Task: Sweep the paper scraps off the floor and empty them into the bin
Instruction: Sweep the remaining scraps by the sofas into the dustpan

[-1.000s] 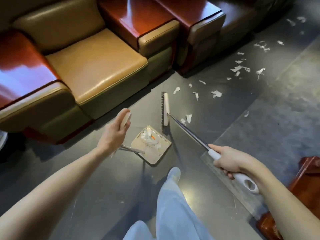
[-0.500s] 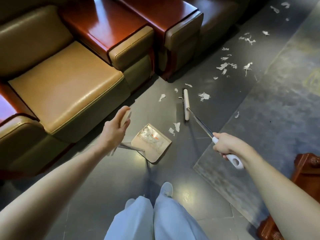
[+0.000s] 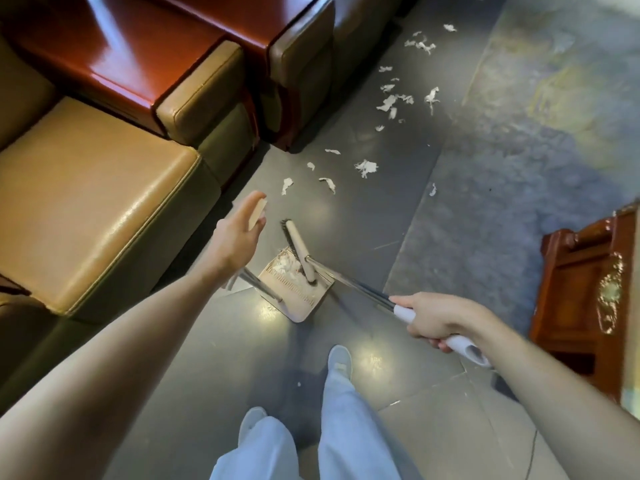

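At four o'clock, the right hand (image 3: 440,317) curls its fingers round a white-gripped steel broom (image 3: 301,252). At nine o'clock, the left hand (image 3: 235,237) pinches the handle of a beige plastic dustpan (image 3: 304,301). It holds some white paper scraps (image 3: 285,266). Many loose scraps (image 3: 365,167) remain toward one o'clock, unswept. No bin is visible.

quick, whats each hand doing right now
left hand: holds the top of the dustpan handle.
right hand: grips the broom handle.
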`<state>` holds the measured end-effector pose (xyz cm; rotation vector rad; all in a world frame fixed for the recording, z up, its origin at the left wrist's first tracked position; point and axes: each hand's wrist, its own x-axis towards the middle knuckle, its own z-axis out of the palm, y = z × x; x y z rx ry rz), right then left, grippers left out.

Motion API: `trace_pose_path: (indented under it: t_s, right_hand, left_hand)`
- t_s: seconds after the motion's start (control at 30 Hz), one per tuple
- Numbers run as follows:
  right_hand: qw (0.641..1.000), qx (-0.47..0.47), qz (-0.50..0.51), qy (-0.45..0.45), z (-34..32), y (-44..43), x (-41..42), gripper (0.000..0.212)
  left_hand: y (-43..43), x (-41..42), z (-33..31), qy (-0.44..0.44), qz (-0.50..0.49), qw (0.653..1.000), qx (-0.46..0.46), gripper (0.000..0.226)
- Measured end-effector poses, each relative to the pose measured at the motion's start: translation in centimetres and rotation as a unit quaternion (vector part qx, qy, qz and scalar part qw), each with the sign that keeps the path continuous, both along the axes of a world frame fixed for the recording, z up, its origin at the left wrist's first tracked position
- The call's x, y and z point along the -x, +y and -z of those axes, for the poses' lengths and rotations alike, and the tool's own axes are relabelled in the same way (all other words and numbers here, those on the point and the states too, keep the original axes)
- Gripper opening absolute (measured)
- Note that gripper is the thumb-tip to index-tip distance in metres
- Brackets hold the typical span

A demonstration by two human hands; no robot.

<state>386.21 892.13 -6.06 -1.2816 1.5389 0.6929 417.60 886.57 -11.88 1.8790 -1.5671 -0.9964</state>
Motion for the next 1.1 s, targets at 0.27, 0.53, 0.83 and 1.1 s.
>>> trace_pose_path:
  t_s: [0.27, 0.53, 0.83, 1.1]
  right_hand:
    - [0.979, 0.036, 0.199, -0.036, -2.6, 12.8, -4.2, 0.075]
    - [0.938, 0.032, 0.338, -0.072, -3.1, 24.2, -6.5, 0.075]
    - [0.921, 0.04, 0.384, -0.058, -2.4, 37.3, -8.6, 0.072]
    - [0.94, 0.041, 0.339, 0.009, 0.7, 44.4, -14.4, 0.067]
  left_hand:
    - [8.8, -5.7, -1.1, 0.011, 0.064, 0.998, 0.008, 0.041]
    - [20.3, -10.2, -2.8, -0.022, 0.081, 0.996, 0.01, 0.038]
    - [32.8, -15.0, -4.4, -0.018, 0.101, 0.995, -0.009, 0.039]
    - [36.6, -18.5, -3.2, -0.024, 0.156, 0.986, -0.048, 0.042]
